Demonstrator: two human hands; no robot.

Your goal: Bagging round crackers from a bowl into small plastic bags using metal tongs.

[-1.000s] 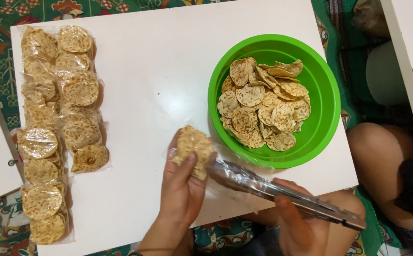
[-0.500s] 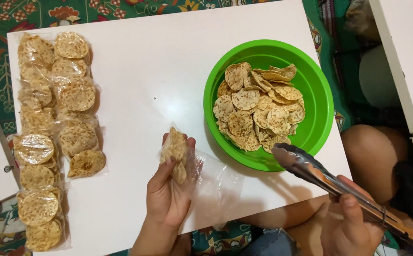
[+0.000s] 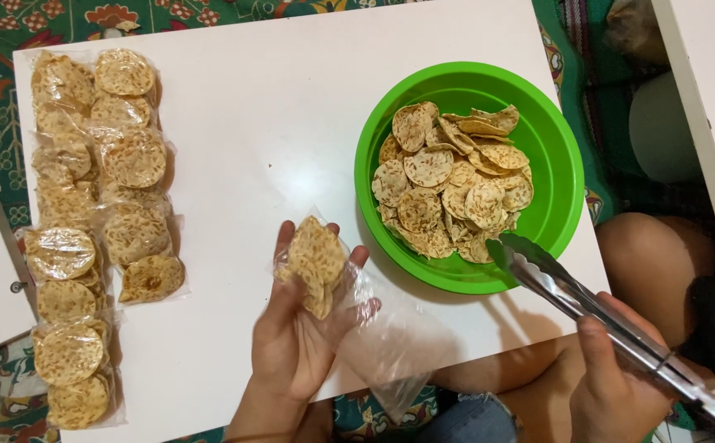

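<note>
Head view: crackers going into a clear bag at lower centre.
The left hand [image 3: 296, 336] is grasping a stack of round, speckled tan crackers [image 3: 316, 261] inside a clear plastic bag [image 3: 390, 344]; the right hand [image 3: 612, 385], lower right, is clenched on one pair of metal tongs [image 3: 587, 303] at the rim of one green bowl [image 3: 558, 156] of loose crackers. Filled packs [image 3: 99, 213] lie in two columns on the left of the white worktop [image 3: 267, 107].

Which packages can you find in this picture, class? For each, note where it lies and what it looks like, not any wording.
Filled packets: two rows along the left side of the white table, clear plastic, long and narrow, stacked with round speckled tan crackers.
Open bag: in the left hand at the table's near edge, clear, crinkled, with a few crackers at its mouth.
No labels, signs or screens show.
</note>
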